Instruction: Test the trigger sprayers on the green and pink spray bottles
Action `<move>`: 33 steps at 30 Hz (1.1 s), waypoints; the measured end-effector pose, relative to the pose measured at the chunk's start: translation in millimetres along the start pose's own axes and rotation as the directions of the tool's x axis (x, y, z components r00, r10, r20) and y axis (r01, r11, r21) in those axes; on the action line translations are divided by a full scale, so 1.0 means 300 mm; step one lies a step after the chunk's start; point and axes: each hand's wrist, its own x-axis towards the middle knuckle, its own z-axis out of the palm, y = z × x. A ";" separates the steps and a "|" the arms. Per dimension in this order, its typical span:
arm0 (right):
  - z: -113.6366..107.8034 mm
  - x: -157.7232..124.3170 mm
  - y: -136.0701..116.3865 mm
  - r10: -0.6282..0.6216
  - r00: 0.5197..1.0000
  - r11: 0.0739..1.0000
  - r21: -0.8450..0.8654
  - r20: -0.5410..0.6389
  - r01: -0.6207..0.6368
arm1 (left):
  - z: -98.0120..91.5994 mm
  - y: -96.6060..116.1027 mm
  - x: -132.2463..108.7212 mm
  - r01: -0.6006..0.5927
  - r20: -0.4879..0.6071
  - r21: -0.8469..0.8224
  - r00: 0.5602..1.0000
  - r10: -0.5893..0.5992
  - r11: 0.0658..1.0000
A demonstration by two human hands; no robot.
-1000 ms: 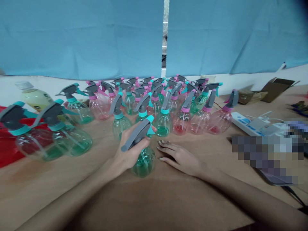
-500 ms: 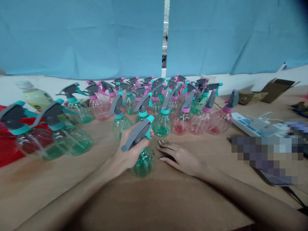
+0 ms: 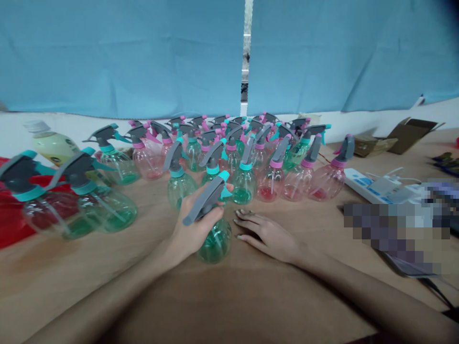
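My left hand (image 3: 195,222) is wrapped round the neck of a green spray bottle (image 3: 215,243) with a grey and turquoise trigger head, at the middle of the table. Part of the neck is hidden by the fingers. To its right, my right hand (image 3: 270,236) lies palm down on the wood with its fingers stretched out, holding nothing. Just beyond both hands stand another green spray bottle (image 3: 242,188) and a pink spray bottle (image 3: 269,185), upright.
Several more green and pink spray bottles fill the back. Two green ones (image 3: 113,212) stand at left by a red cloth (image 3: 10,215) and a capped bottle (image 3: 50,143). At right lie a white power strip (image 3: 362,184), a blurred-out flat device (image 3: 390,239) and cardboard boxes (image 3: 410,135).
The held spray bottle's head has shifted very slightly, with my left hand still round it. My right hand has stayed in place.
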 end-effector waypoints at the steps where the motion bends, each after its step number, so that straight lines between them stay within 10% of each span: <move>1: 0.000 0.000 0.000 0.000 1.000 1.000 -0.001 0.000 0.000 | 0.000 -0.001 -0.001 0.001 -0.002 0.003 1.000 -0.001 1.000; 33: 0.002 -0.001 0.001 -0.002 1.000 1.000 0.020 -0.023 0.003 | -0.001 -0.014 -0.003 0.058 0.023 -0.075 0.998 -0.056 0.996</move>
